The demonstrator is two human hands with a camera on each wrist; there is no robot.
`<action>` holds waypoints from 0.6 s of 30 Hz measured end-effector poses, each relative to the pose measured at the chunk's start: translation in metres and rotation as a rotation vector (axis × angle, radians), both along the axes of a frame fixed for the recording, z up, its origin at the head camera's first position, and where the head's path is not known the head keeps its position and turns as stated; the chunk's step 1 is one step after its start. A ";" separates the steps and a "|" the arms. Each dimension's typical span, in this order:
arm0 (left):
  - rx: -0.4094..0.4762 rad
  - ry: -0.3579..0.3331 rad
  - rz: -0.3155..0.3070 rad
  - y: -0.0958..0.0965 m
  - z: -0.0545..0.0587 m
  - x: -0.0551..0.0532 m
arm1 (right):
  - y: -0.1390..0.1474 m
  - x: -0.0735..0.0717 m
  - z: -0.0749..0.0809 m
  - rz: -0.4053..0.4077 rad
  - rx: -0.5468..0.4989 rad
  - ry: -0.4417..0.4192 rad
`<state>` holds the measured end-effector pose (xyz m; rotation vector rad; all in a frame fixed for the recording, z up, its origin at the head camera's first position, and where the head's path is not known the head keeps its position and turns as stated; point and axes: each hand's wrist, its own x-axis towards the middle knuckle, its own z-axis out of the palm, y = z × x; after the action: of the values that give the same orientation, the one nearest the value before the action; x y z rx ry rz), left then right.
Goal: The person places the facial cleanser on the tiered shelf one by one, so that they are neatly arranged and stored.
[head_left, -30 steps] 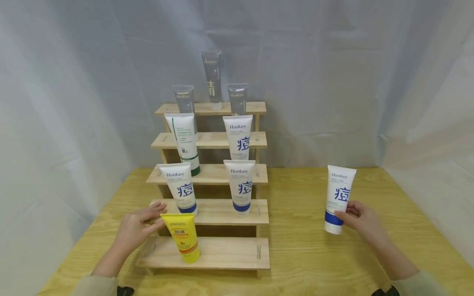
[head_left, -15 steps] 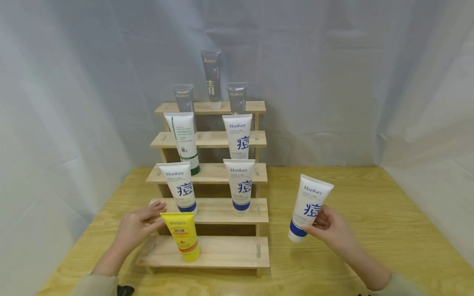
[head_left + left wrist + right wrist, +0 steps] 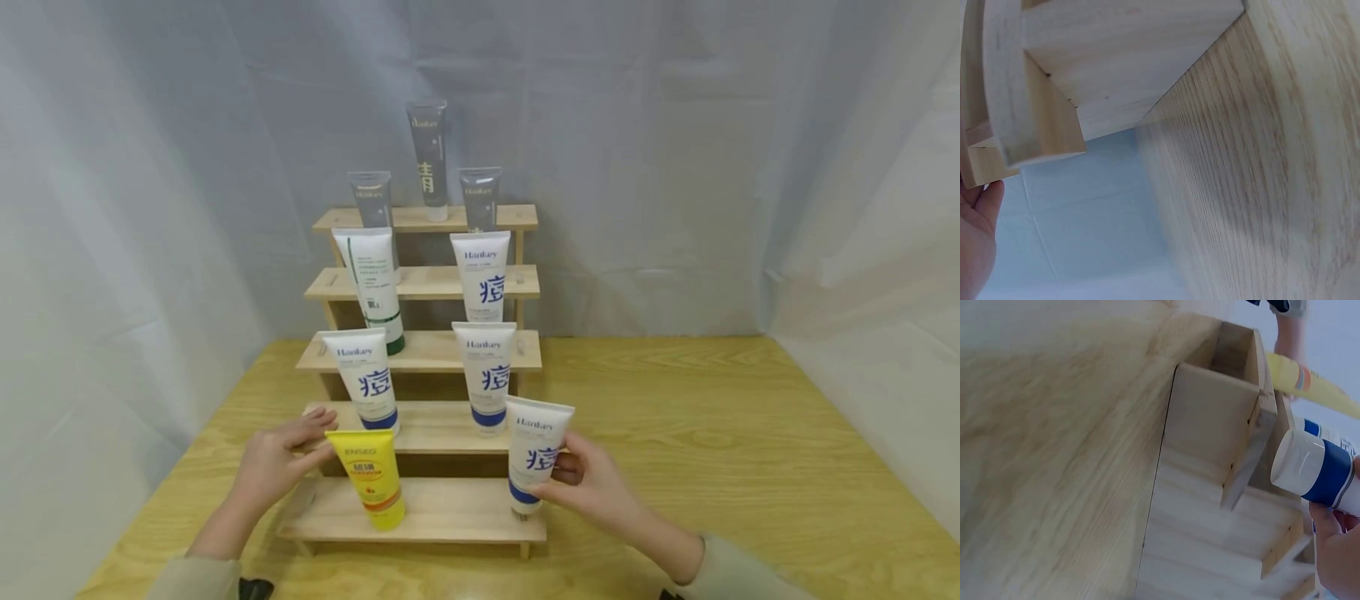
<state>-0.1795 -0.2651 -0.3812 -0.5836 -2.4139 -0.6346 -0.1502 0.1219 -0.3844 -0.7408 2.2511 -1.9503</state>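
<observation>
My right hand (image 3: 596, 483) holds a white squeeze tube (image 3: 536, 446) with a blue band, thumb on the front and fingers behind it. It stands nearly upright, cap down, close over the right end of the lowest step. In the right wrist view the tube's white cap (image 3: 1299, 461) is near the step. My left hand (image 3: 273, 458) grips the left end of the second step of the wooden display stand (image 3: 465, 508), fingers over it and thumb at its front edge. A yellow tube (image 3: 371, 479) is on the lowest step, beside the left thumb.
Two white-and-blue tubes stand on the second step, left tube (image 3: 362, 375) and right tube (image 3: 486, 375). Higher up are a white-and-green tube (image 3: 371, 283), another white-and-blue tube (image 3: 482, 275) and several grey tubes, including a top tube (image 3: 429, 158). The wooden table (image 3: 675, 417) extends right.
My right hand has carried the white tube leftward and down, from over the table at right to the lowest step's right end. The left hand stays in place.
</observation>
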 end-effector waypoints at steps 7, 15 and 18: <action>-0.003 0.007 0.001 0.000 0.000 0.000 | -0.023 -0.001 -0.005 0.064 -0.031 0.039; -0.011 0.017 0.003 0.001 0.000 0.001 | -0.033 -0.002 -0.009 0.100 -0.048 0.022; -0.011 0.025 -0.001 0.001 0.001 0.000 | -0.034 -0.002 -0.010 0.100 -0.041 0.009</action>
<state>-0.1791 -0.2641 -0.3806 -0.5943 -2.3950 -0.6110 -0.1523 0.0880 -0.3940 -0.8512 2.1404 -1.9562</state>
